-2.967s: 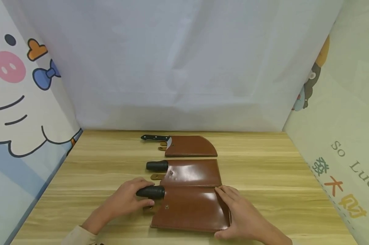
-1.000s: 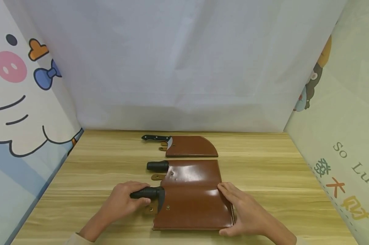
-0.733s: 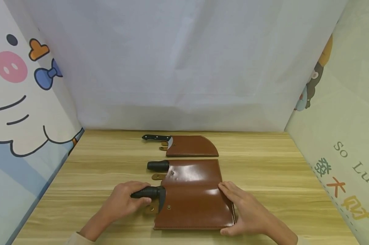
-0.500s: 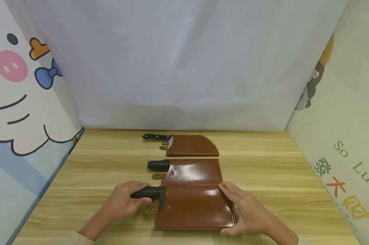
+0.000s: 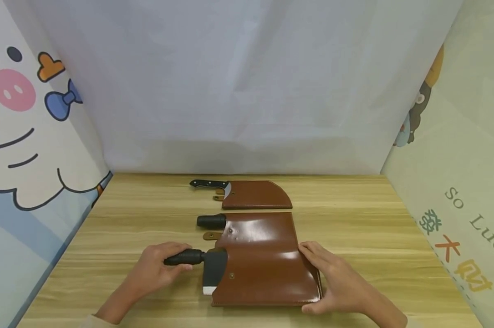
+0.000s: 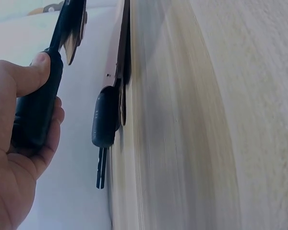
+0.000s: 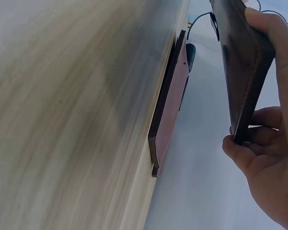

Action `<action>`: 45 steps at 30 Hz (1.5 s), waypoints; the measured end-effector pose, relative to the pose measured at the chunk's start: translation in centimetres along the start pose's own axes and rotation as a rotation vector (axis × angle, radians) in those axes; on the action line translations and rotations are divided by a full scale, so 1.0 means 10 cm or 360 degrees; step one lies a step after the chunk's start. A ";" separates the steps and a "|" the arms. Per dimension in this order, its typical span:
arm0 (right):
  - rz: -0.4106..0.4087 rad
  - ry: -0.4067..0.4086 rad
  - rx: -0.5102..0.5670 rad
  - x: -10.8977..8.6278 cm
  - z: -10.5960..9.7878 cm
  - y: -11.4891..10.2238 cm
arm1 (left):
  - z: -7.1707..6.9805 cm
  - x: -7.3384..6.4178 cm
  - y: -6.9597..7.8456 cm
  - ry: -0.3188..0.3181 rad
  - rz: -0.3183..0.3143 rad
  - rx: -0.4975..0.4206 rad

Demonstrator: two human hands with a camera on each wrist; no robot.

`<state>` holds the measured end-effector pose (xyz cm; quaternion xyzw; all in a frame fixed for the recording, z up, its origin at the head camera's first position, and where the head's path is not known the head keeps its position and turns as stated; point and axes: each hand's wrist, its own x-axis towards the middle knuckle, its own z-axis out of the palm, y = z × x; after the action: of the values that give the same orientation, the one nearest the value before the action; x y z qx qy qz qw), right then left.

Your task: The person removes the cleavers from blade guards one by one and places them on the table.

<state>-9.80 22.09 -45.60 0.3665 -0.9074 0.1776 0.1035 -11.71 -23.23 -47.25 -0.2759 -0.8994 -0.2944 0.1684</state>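
Note:
My left hand grips the black handle of a cleaver. Part of its dark blade, with a pale strip along the lower edge, shows outside the mouth of a brown leather sheath; the rest is hidden inside. At the sheath's closed right end, my right hand holds it between thumb and fingers. Both wrist views show the cleaver handle and the sheath raised off the table. In the head view the sheath overlaps the front edge of a second sheathed cleaver.
Farther back lies another sheathed knife with a riveted black handle and a rounded sheath end. All is on a wood-grain table. A white cloth hangs behind, with printed cartoon panels on both sides.
The left hand has drawn the cleaver leftward, so more blade shows outside the sheath. My right hand and the sheath have shifted slightly right. The two knives behind have not moved.

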 end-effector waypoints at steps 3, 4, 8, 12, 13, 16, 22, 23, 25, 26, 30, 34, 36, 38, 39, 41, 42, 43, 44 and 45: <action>-0.0031 0.0014 -0.0003 -0.01 0.00 0.02 | -0.02 -0.02 -0.01 -0.0010 -0.0025 -0.0003; -0.0035 0.0015 -0.0002 -0.01 -0.01 0.02 | -0.03 -0.03 -0.01 -0.0017 -0.0040 0.0001; -0.0042 0.0012 -0.0003 -0.02 -0.02 0.03 | -0.05 -0.03 0.00 -0.0044 -0.0074 0.0010; -0.0053 0.0025 -0.0006 -0.02 -0.02 0.04 | -0.08 -0.02 0.01 -0.0050 -0.0076 0.0026; -0.0058 0.0031 -0.0005 -0.03 -0.02 0.04 | -0.08 -0.02 0.01 -0.0046 -0.0076 0.0025; -0.0059 0.0050 -0.0002 -0.03 -0.03 0.06 | -0.10 -0.01 0.01 -0.0037 -0.0080 0.0029; -0.0039 0.0041 -0.0002 -0.05 -0.05 0.08 | -0.13 -0.03 0.00 -0.0038 -0.0115 0.0018; -0.0037 0.0040 -0.0008 -0.06 -0.05 0.09 | -0.13 -0.04 -0.01 -0.0036 -0.0116 0.0021; -0.0037 0.0040 -0.0010 -0.07 -0.05 0.09 | -0.14 -0.05 -0.02 -0.0034 -0.0116 0.0028; -0.0035 0.0040 -0.0013 -0.07 -0.05 0.10 | -0.14 -0.05 -0.02 -0.0029 -0.0116 0.0024; -0.0032 0.0046 -0.0015 -0.09 -0.08 0.12 | -0.16 -0.06 -0.05 -0.0011 -0.0115 0.0033; -0.0046 0.0072 -0.0011 -0.12 -0.10 0.16 | -0.19 -0.07 -0.07 0.0010 -0.0090 0.0030; -0.0054 0.0088 -0.0002 -0.12 -0.11 0.18 | -0.21 -0.07 -0.08 0.0018 -0.0076 0.0027; -0.0058 0.0098 0.0000 -0.14 -0.12 0.19 | -0.22 -0.08 -0.10 0.0017 -0.0070 0.0029; -0.0059 0.0103 -0.0002 -0.14 -0.12 0.20 | -0.23 -0.08 -0.10 0.0019 -0.0066 0.0027; -0.0052 0.0105 -0.0003 -0.15 -0.13 0.21 | -0.24 -0.08 -0.11 0.0026 -0.0056 0.0023; -0.0052 0.0108 -0.0007 -0.16 -0.13 0.22 | -0.24 -0.08 -0.12 0.0029 -0.0050 0.0022; -0.0049 0.0104 -0.0013 -0.16 -0.14 0.22 | -0.25 -0.08 -0.12 0.0031 -0.0049 0.0016; -0.0048 0.0106 -0.0016 -0.17 -0.14 0.22 | -0.25 -0.08 -0.13 0.0035 -0.0046 0.0014; -0.0046 0.0105 -0.0016 -0.17 -0.15 0.23 | -0.26 -0.09 -0.13 0.0036 -0.0051 0.0008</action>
<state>-10.11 25.25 -45.35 0.3730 -0.8990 0.1834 0.1378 -11.47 -26.08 -46.25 -0.2578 -0.9024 -0.2980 0.1747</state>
